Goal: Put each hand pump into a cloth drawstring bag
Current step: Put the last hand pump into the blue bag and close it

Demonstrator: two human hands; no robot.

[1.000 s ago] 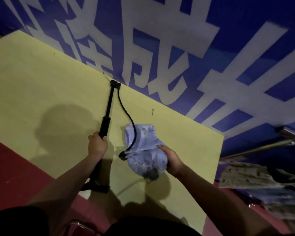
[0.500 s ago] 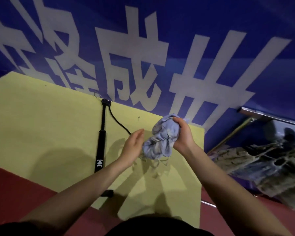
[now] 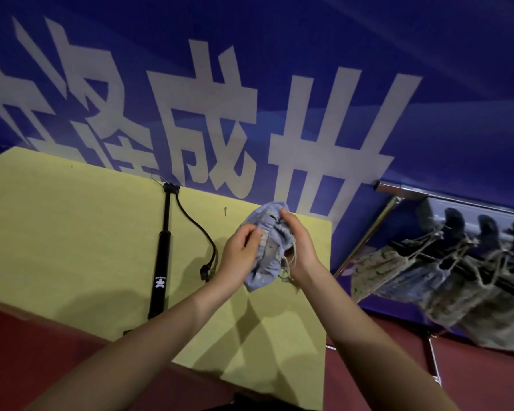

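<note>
We've got the blue cloth bag pinched at its gathered mouth between our left hand and right hand, off the counter; black pump lies left of our left hand.

A: Colours on the table?
B: Table top is plain pale yellow. Pump is black all over, with a small white logo near the lower end of its barrel. Its hose is black too.
A: The bag?
B: Bag is light blue-grey cloth with faint darker smudgy marks, and the cords look beige.
A: Background?
B: Banner is deep blue with big off-white characters. Floor is dark red. Bags hanging at right are a mottled grey-tan, pattern too dim to read.
</note>
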